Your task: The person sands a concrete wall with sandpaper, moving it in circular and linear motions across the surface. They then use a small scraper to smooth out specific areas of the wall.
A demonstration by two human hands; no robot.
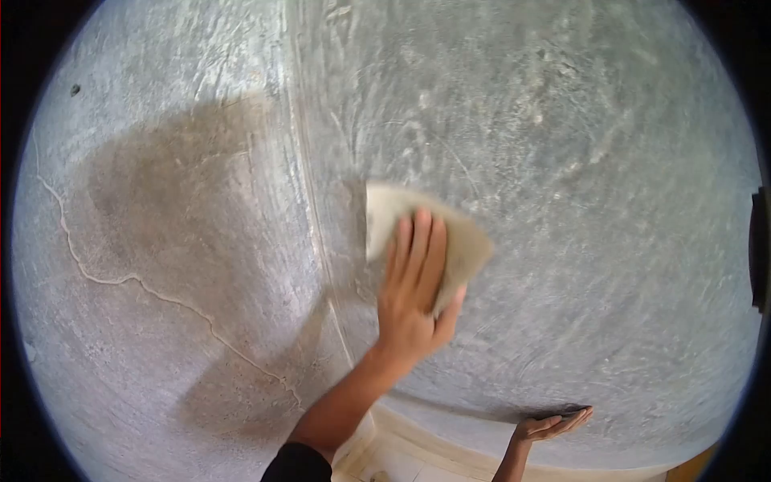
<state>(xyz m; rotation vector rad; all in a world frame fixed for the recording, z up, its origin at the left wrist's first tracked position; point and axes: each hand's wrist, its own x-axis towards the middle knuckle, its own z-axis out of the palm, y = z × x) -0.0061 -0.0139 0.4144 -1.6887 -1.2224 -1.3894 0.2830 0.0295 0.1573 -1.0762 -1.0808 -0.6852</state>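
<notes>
My left hand [412, 289] reaches up in the middle of the view and presses a beige sheet of sandpaper [467, 247] against the grey wall [562, 265]. Its fingers lie extended over the sheet, with the thumb at the right edge. The sheet looks bent and slightly blurred, its paler part to the left. Lower right, my right hand [556, 424] holds nothing; its fingers are stretched out and the palm is turned up, close to or touching the wall.
A vertical inside corner [303, 161] runs left of the sandpaper. On the adjoining wall, a raised wavy line [181, 303] slopes down and shadows fall. A pale floor [401, 458] shows at the bottom, and a dark object [758, 249] stands at the right edge.
</notes>
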